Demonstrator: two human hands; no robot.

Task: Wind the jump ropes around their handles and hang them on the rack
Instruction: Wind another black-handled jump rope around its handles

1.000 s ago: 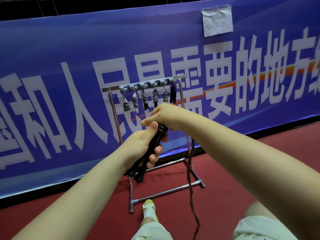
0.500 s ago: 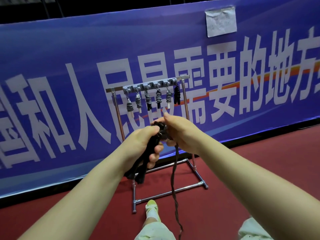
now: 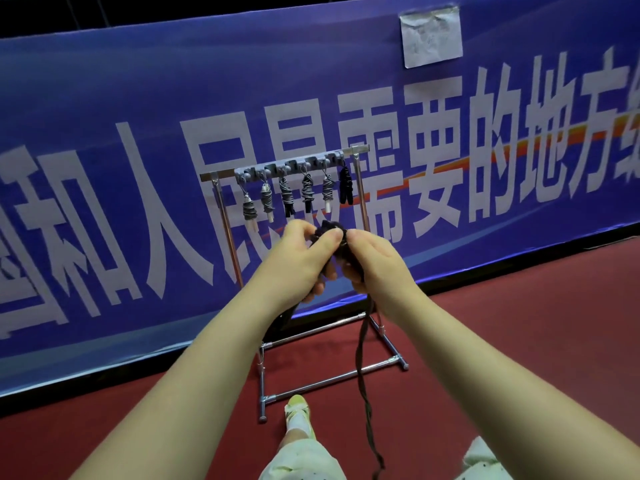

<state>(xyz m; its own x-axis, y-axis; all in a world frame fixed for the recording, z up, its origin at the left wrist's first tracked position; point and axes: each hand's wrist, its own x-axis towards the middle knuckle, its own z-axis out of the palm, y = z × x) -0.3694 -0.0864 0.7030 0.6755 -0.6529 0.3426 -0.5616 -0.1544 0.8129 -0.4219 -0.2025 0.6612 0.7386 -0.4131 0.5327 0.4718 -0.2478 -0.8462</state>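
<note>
A person's left hand (image 3: 294,261) and right hand (image 3: 375,263) are meeting in front of a small metal rack (image 3: 360,216), both curling around a black jump rope (image 3: 332,233) bunched at its handles; the left hand is gripping the handles with the thumb laid across the top, while the right hand is closing its fingers on the cord just beside them. Below the hands, the loose twisted cord (image 3: 363,368) is hanging down before the rack's base toward the red floor (image 3: 519,323). On the rack's top bar, a grey hook strip (image 3: 291,166) is carrying six wound ropes: five grey-and-white bundles (image 3: 287,192) and, at its right end, one all-black bundle (image 3: 346,185). Behind the rack a blue banner (image 3: 104,98) is showing large white Chinese characters, among them "和人民最需要的地方"; a slip of white paper (image 3: 431,36) is sticking to the banner above and right of the rack, its writing too faint to read. In front of the rack's base, a yellow-green shoe (image 3: 299,410) is resting on the floor.
</note>
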